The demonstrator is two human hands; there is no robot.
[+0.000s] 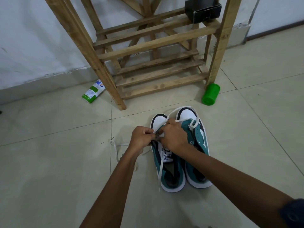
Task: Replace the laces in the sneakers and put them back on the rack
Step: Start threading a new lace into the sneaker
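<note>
From the head camera I see the pair of sneakers on the floor just in front of the wooden rack (158,41), toes pointing at it. The left sneaker (169,171) and the right sneaker (197,145) sit side by side, touching. Both of my hands work over the left sneaker's eyelets, on the near side of the rack. My left hand (142,137) has its fingers (148,132) curled and pinching the white lace (160,167) at the shoe's throat. My right hand (174,137) is curled over the same spot; it looks to be gripping lace too, though its fingertips are hidden under the knuckles. A loose run of lace (115,150) trails on the floor to the left of the sneakers, farther from the rack than the toes. A second lace (192,125) lies loosely across the right sneaker.

I judge the lace soft, limp and light: it will flop and twist, so I should pinch it close to the tip for threading. The sneakers seem light but floppy at the collar; I would grip them at the heel for the rack.

A green-and-white tube (93,92) lies left of the rack's front leg, a green cup (210,94) on its side at the right leg, and a black box (203,9) sits on an upper shelf.
</note>
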